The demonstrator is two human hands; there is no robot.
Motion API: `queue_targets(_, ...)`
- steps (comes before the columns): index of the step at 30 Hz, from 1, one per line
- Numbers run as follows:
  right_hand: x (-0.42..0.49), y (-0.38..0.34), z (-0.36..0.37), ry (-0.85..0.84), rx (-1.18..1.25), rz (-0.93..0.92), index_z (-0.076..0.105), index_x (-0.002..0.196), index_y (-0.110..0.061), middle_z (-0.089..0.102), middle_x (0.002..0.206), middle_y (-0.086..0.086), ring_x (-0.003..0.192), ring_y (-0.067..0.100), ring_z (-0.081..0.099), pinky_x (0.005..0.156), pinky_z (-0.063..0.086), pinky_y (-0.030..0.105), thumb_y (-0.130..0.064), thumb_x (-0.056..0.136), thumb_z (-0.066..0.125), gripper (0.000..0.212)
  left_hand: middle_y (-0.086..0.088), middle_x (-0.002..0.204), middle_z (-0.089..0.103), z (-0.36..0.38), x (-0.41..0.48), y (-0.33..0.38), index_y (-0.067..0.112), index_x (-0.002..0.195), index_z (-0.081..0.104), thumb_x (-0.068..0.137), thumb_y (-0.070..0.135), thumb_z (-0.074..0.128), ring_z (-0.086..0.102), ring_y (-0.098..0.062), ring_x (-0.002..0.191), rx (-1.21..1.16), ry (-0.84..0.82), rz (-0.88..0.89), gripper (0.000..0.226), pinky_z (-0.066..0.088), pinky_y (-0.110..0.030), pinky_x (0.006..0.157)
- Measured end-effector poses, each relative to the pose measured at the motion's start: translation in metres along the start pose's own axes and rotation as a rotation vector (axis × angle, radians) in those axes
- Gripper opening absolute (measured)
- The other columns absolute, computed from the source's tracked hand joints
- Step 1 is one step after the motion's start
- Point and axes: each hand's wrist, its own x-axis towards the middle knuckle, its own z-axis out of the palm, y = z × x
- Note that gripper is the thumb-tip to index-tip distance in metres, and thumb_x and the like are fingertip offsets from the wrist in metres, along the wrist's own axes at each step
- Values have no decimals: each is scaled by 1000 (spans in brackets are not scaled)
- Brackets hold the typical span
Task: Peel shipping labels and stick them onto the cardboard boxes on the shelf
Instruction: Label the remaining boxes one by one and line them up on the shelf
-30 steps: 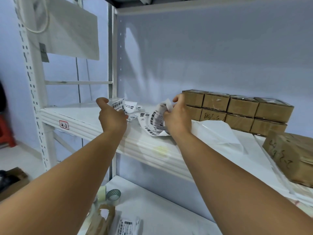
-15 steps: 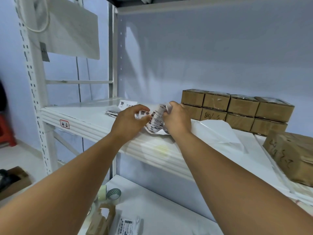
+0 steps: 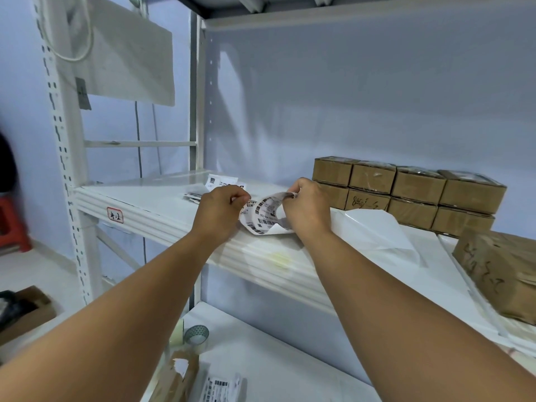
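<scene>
White paper strip of shipping labels, barcodes facing up, bows in an arc between both hands above the front of the middle shelf. Its lower end lies on the shelf board between the wrists.

Left hand: fingers curled in, thumb and fingertips pinching the strip's left edge. Right hand: fingers curled, pinching the strip's raised right end. Both hands are seen from the back, so the actual contact points are mostly hidden. Cannot tell whether a label has lifted off its backing at either pinch.

Cardboard boxes: small ones, two layers of four, against the back wall, just right of the right hand and apart from the strip. A larger cardboard box sits nearer on the right, cut off by the frame edge. Handwriting on its side and on one small box is illegible.

Glossy white sheet lies flat on the shelf beside the right wrist, one corner raised. Loose labels lie behind the left hand, partly covered by it. Print on all labels is too small to read.

Lower shelf: tape roll and another label, the latter cut off at the bottom edge.
</scene>
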Motion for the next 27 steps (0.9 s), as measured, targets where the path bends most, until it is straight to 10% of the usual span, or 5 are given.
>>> queue_targets(5,-1,-1,-4,139,153,-16,46,65,-21,55,93,2,91,22,53,66,37,27,-3,82,50,25,3,88,64,1,3,0,14,92,69,89,14,61,51,-7,70,33,17,-40,9,33,0,57)
queue_targets(13,-5,-4,-9,184,153,-102,52,86,-21,55,96,-3,92,23,55,64,39,28,-20,88,57,5,-10,118,52,2,1,4,14,114,61,87,4,60,51,-24,108,194,22,29,28,24,-11,73)
queue_targets(17,-4,-4,-10,211,154,-79,53,113,-16,65,102,4,94,27,58,73,49,37,-25,93,52,22,-13,121,47,2,-2,5,21,134,45,86,-2,57,50,-24,92,160,16,81,55,25,-11,70)
queue_targets(27,-8,-5,-10,136,216,-60,57,102,-15,66,95,1,88,25,61,74,51,38,-26,91,56,15,-10,129,36,4,-6,5,18,135,42,86,-10,48,44,-16,96,65,150,68,57,28,-10,76)
